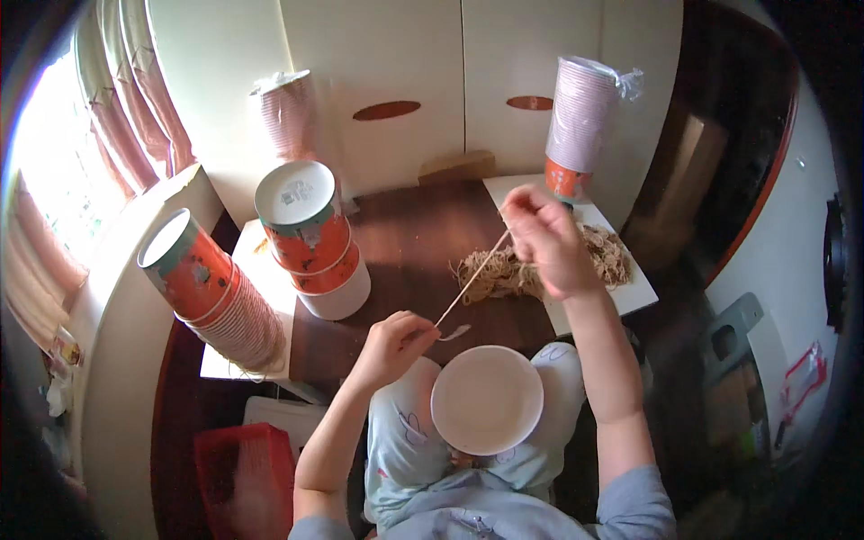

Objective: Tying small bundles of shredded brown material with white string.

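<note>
My left hand (396, 349) is closed, pinching the lower end of a thin beige cord (472, 280). A frayed pale tip of the cord pokes out past its fingers. Higher and to the right, my right hand (545, 241) is closed on the cord's upper part, so the cord runs taut and slanted between both hands. Between my thighs, below the hands, a white paper bucket (487, 400) stands with its round open mouth up. Behind my right forearm a loose heap of similar beige cords (493, 274) lies on the dark table.
At the left, a leaning stack of orange and green paper buckets (209, 286) stands beside an upright stack (308, 236). Plastic-wrapped bucket stacks stand at the back left (286, 115) and back right (580, 117). A red crate (243, 468) sits low at the left. Cabinet doors (378, 63) close off the back.
</note>
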A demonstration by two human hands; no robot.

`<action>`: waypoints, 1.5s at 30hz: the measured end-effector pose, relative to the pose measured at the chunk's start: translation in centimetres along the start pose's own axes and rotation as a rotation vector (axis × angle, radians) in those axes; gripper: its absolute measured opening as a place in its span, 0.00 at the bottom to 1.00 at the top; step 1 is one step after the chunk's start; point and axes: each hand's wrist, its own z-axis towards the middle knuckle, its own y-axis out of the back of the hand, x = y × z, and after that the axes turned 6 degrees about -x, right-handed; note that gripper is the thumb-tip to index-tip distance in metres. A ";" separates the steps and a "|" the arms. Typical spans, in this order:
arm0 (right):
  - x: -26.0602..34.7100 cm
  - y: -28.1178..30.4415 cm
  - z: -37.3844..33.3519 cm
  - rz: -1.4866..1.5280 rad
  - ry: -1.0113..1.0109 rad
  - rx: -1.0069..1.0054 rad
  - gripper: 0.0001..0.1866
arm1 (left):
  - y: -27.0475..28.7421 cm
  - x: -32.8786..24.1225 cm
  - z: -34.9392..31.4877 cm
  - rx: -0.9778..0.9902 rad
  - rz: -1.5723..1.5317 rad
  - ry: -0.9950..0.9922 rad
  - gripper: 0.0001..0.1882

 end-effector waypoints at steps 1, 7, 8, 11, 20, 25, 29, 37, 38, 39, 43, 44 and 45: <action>0.4 -0.4 -0.5 0.037 0.014 -0.052 0.04 | 0.7 0.3 -1.3 -0.014 0.063 -0.064 0.05; 1.9 2.6 -5.1 0.188 0.183 -0.294 0.04 | 1.8 1.3 -5.9 -0.033 0.184 -0.067 0.03; 1.7 3.2 -5.9 0.225 0.180 -0.312 0.04 | 1.9 1.5 -6.7 -0.024 0.184 -0.058 0.03; 0.9 3.8 -7.9 0.254 0.147 -0.424 0.03 | 2.0 1.3 -8.9 0.017 0.222 0.005 0.03; -4.8 -0.5 -13.7 -0.667 0.138 0.069 0.08 | -1.9 -0.8 -12.1 0.151 0.075 0.165 0.06; -8.4 -3.3 -16.0 -0.398 -0.295 0.350 0.11 | -4.7 -1.0 -11.7 0.084 0.193 0.021 0.09; -10.4 -2.8 -17.2 -0.341 -0.390 0.425 0.10 | -4.7 -1.3 -12.1 0.018 0.068 0.161 0.10; -9.9 -2.0 -17.0 -0.500 -0.298 0.558 0.08 | -5.1 0.1 -13.2 0.088 0.192 -0.043 0.11; -9.6 -1.9 -17.0 -0.536 -0.302 0.556 0.07 | -5.2 0.1 -13.5 0.090 0.189 -0.041 0.11; -9.4 -1.9 -17.0 -0.572 -0.306 0.555 0.07 | -5.3 0.0 -13.7 0.084 0.148 0.023 0.10; -9.7 -1.1 -17.5 -0.706 -0.304 0.507 0.06 | -5.2 -0.1 -15.0 0.167 0.047 0.156 0.08; -9.9 -0.9 -17.6 -0.725 -0.301 0.522 0.06 | -5.4 0.0 -15.5 0.169 0.044 0.158 0.08; -9.9 -0.7 -17.7 -0.744 -0.298 0.537 0.06 | -5.7 0.4 -16.0 0.210 0.035 0.208 0.07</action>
